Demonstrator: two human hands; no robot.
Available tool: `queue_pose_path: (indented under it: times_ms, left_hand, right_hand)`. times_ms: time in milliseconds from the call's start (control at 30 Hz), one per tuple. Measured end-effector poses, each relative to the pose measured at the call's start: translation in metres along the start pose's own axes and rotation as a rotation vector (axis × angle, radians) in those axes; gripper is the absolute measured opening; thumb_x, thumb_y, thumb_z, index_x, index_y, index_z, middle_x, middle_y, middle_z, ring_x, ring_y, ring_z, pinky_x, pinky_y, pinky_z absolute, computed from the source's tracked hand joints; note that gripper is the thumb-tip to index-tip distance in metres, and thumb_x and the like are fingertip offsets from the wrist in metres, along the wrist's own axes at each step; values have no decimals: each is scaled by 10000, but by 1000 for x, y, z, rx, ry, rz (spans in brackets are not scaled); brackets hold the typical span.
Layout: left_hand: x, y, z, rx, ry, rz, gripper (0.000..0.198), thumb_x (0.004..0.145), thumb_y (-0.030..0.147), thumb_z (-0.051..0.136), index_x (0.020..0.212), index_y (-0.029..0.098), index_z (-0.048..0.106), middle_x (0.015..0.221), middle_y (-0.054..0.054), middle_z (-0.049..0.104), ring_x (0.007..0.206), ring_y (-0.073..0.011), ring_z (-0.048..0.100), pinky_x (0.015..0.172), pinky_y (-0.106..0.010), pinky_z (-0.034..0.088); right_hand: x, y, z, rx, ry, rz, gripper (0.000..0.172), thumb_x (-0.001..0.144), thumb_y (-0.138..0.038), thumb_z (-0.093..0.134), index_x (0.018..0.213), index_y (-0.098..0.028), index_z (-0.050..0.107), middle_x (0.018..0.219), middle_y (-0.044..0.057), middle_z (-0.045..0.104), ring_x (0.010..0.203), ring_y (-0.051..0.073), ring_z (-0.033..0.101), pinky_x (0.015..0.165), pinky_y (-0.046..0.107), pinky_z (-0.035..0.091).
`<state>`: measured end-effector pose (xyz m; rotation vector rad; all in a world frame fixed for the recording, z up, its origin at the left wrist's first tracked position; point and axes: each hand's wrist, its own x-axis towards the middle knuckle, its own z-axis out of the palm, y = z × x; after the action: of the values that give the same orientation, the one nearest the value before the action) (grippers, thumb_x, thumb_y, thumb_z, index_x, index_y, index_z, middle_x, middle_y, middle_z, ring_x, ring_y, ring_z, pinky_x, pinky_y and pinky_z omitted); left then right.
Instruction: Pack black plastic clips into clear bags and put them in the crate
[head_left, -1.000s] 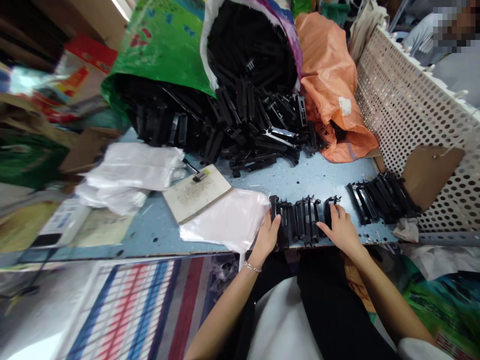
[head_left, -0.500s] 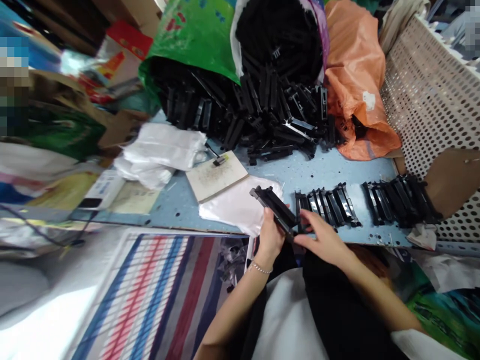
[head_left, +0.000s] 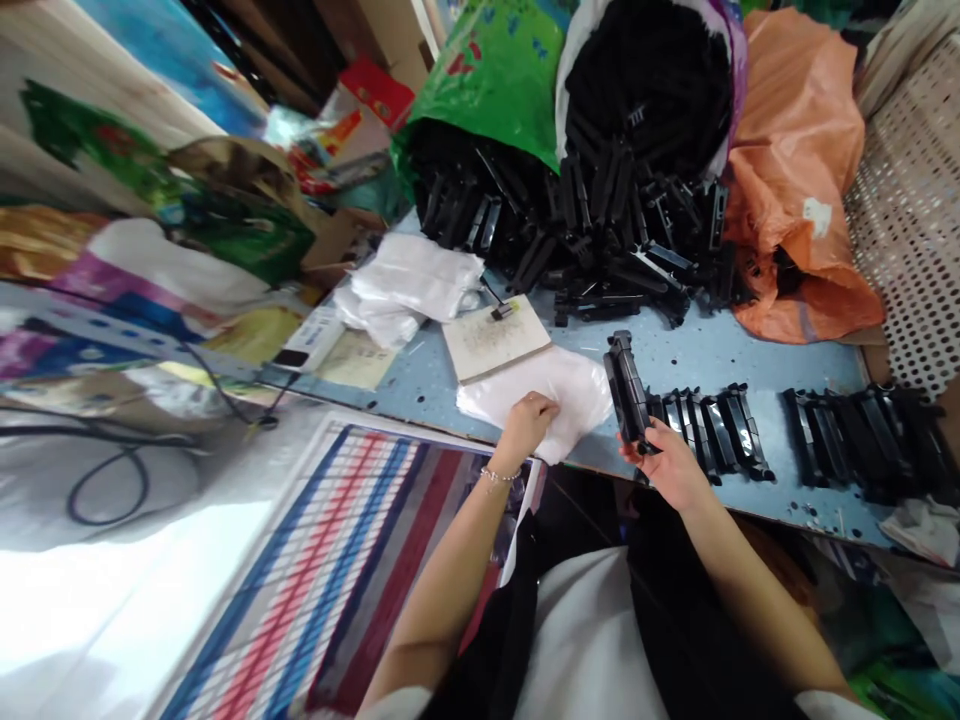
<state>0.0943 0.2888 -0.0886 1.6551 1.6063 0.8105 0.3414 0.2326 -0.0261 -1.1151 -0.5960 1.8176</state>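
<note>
My right hand point(head_left: 671, 462) grips a long black plastic part point(head_left: 628, 388) by its near end, held tilted over the table's front edge. My left hand point(head_left: 531, 420) has its fingers pinched together at a stack of thin white plastic bags point(head_left: 574, 395); the fingertips press on the top sheet. Partly on that stack lies a tan pad point(head_left: 495, 340) with a small black clip-like piece point(head_left: 504, 310) on it. Just right of the held part stands a row of similar black parts point(head_left: 712, 430), with a second row point(head_left: 862, 440) farther right.
Many black parts spill from a green bag point(head_left: 495, 80) and a white-and-purple sack at the back. An orange bag point(head_left: 795, 180) and a perforated white panel point(head_left: 915, 220) bound the right. More white bags point(head_left: 420, 275) lie left on the blue table point(head_left: 420, 375).
My left hand has let go of the black part and moved left onto the white bags. My right hand now holds the part alone. The camera view has swung left.
</note>
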Motion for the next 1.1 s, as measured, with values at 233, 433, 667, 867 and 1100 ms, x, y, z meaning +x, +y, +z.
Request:
queue_pose_path:
  times_ms: [233,433,667,867,1100]
  left_hand:
    - [2,-6,-15,-486,-27,-289,266,672,385,733,714,146,625,632,-4,572,564,-109,476,556,-244,364]
    - [-4,-1,-13,-368,166,-189,241,712,272,698,852,169,532,732,4,571,640,-123,537,613,-251,431]
    - [-11,-1,-8,59,148,76,219,931,284,554,1087,154,636,977,-89,621,924,-195,603,882,-348,494]
    - [2,0,-8,161,98,17,111,874,197,597,885,128,684,958,-113,649,965,-252,600,919,-397,464]
    - [20,-12,-22,-250,70,-181,124,778,229,663,861,139,647,779,-28,669,712,-159,626,666,-265,492]
  right_hand:
    - [19,9,23,162,-77,220,341,734,-441,693,897,-144,652,941,120,727,963,252,708,756,298,597]
    - [45,6,57,327,-109,248,274,763,-374,647,871,-123,675,889,119,725,1010,262,694,829,309,609]
    - [54,1,47,424,-39,248,266,798,-297,623,904,-57,660,871,176,715,985,267,701,784,272,610]
    - [53,-3,40,437,-4,263,244,826,-282,567,901,-69,660,861,169,718,969,260,705,768,275,614]
    - [63,2,59,531,-39,232,261,757,-330,633,863,-93,655,839,142,715,1048,282,680,881,321,591]
